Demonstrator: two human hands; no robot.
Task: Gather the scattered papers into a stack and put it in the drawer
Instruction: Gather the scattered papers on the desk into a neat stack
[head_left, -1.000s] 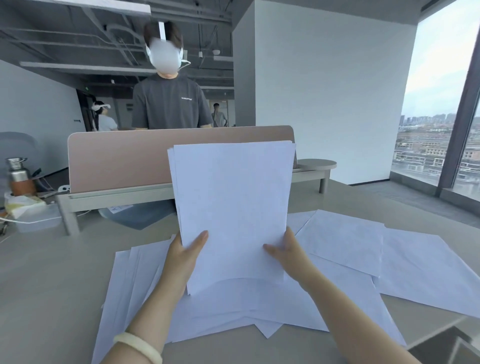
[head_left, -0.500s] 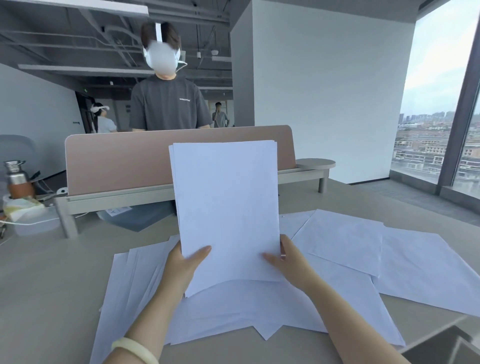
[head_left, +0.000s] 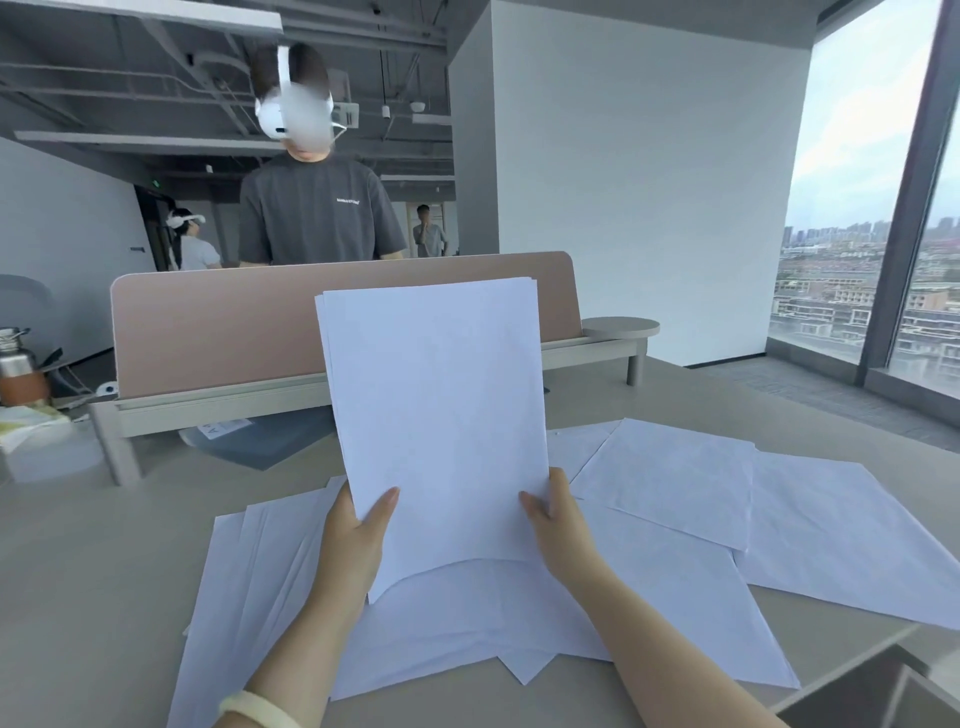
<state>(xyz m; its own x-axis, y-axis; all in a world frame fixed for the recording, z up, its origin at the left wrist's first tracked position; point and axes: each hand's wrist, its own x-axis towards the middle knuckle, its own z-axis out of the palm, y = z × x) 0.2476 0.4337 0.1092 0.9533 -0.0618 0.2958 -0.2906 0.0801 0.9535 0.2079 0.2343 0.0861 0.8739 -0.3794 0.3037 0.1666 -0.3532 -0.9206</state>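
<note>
I hold a stack of white papers (head_left: 436, 415) upright above the beige desk (head_left: 93, 571). My left hand (head_left: 358, 535) grips its lower left edge, thumb on the front. My right hand (head_left: 556, 519) grips the lower right edge the same way. The stack's bottom edge stands on loose sheets (head_left: 467, 623) lying flat under it. More scattered sheets (head_left: 675, 478) spread to the right, and others fan out at the left (head_left: 249, 571). An open compartment (head_left: 872, 691) shows at the desk's lower right corner; I cannot tell whether it is the drawer.
A pink divider screen (head_left: 223, 327) runs along the desk's far side, with a person in a grey shirt (head_left: 317, 213) standing behind it. A dark folder (head_left: 270, 441) lies under the screen. A metal bottle (head_left: 18, 369) and clutter sit at far left.
The sheets in the held stack have been squared up, so it looks narrower and tidier. Both hands kept their grip on the lower edges.
</note>
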